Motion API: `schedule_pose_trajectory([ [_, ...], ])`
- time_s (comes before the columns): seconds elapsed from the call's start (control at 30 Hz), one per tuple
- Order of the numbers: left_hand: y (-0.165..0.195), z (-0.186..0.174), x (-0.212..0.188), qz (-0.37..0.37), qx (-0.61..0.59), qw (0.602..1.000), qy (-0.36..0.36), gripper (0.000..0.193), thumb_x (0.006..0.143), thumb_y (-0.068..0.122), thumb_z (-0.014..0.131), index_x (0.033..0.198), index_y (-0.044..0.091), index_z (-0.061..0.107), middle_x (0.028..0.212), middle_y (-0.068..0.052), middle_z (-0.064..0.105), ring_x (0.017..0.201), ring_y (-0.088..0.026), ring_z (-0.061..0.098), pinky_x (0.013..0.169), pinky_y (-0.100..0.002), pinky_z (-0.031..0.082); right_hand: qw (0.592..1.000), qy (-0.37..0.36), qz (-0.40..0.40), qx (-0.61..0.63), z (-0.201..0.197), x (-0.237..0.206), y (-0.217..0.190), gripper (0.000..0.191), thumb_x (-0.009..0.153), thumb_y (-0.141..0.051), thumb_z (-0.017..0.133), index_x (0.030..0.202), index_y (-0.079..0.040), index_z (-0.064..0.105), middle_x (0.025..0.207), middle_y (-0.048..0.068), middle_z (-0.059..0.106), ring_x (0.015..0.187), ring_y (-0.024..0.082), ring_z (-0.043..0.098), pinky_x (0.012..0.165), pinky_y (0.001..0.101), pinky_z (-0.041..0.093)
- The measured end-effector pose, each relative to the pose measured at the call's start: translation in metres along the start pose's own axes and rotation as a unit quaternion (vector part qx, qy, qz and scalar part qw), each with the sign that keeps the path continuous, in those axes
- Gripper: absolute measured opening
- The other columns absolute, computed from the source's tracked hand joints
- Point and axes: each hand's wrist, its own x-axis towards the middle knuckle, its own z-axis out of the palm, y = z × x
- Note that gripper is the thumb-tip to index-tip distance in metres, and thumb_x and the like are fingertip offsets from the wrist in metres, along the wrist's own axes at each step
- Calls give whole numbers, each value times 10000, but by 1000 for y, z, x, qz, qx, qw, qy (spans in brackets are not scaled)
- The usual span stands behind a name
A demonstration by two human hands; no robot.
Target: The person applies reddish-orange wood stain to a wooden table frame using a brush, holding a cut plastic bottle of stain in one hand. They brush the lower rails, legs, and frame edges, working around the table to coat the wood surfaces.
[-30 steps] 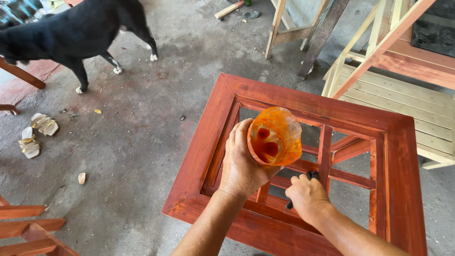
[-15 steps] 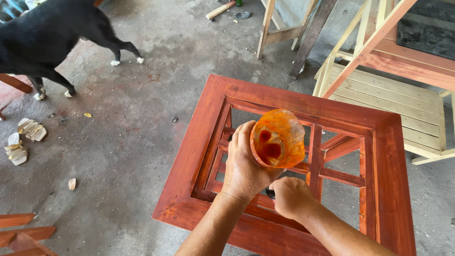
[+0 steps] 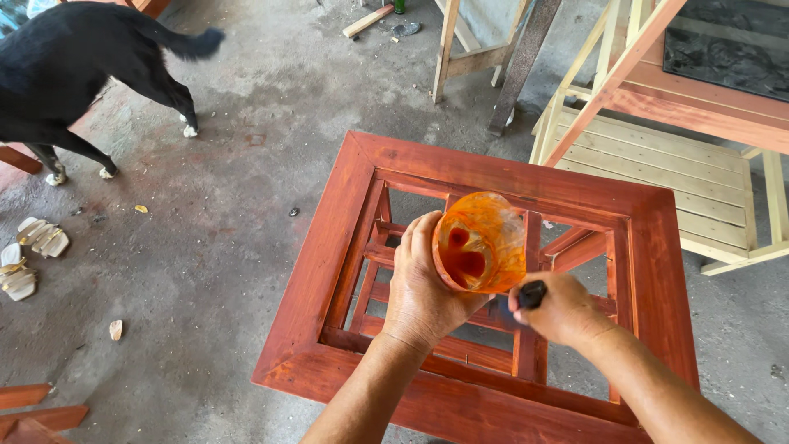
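Observation:
My left hand (image 3: 421, 289) grips a clear plastic cup (image 3: 480, 242) smeared orange, with red stain pooled at its bottom, tilted toward me. My right hand (image 3: 559, 311) is closed on a brush with a black handle end (image 3: 532, 293); its bristles are hidden below the hand. Both hands hover over a red-stained wooden table frame (image 3: 329, 247) with inner slats and open gaps, standing on the concrete floor.
A black dog (image 3: 74, 66) walks at the upper left. Unstained pale wooden furniture (image 3: 657, 156) stands at the right. Sandals (image 3: 33, 247) and wood scraps (image 3: 33, 407) lie on the floor at left. Timber pieces lean at top centre (image 3: 468, 49).
The dog has walked left, away from the frame. My right hand has drawn closer to the cup. The view has shifted so the frame sits more centrally.

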Motion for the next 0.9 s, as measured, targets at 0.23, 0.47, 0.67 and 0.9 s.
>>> schedule_pose_trajectory([
  [0.23, 10, 0, -6, -34, 0, 999, -32, 1136, 514, 314, 1023, 1438, 89, 401, 1455, -149, 466, 1364, -349, 461, 1098, -454, 447, 987, -99, 64, 111, -14, -19, 4, 126, 783, -70, 848, 827, -158, 768, 895, 37, 744, 852, 229, 707, 835, 434, 598],
  [0.47, 10, 13, -12, -50, 9, 998, -32, 1134, 502, 303, 1014, 1431, 92, 400, 1460, -147, 465, 1357, -356, 459, 1089, -462, 457, 973, 127, -161, 105, -30, -23, 72, 152, 757, -57, 773, 746, -200, 723, 911, -26, 725, 887, 141, 744, 850, 321, 587],
  [0.67, 21, 34, -10, -35, 0, 999, -40, 1116, 516, 310, 1016, 1429, 98, 409, 1463, -151, 467, 1352, -357, 468, 1089, -467, 455, 973, -165, -8, 161, -22, -50, 100, 142, 776, -64, 864, 720, -158, 773, 877, 59, 837, 979, 208, 785, 973, 336, 569],
  [0.9, 34, 53, -6, 4, -3, 999, -42, 1124, 495, 297, 1018, 1421, 97, 413, 1437, -146, 491, 1351, -352, 481, 1104, -459, 451, 976, 86, 9, 199, -23, -36, 105, 128, 823, -73, 797, 784, -187, 755, 1016, -32, 801, 1036, 189, 731, 960, 361, 572],
])
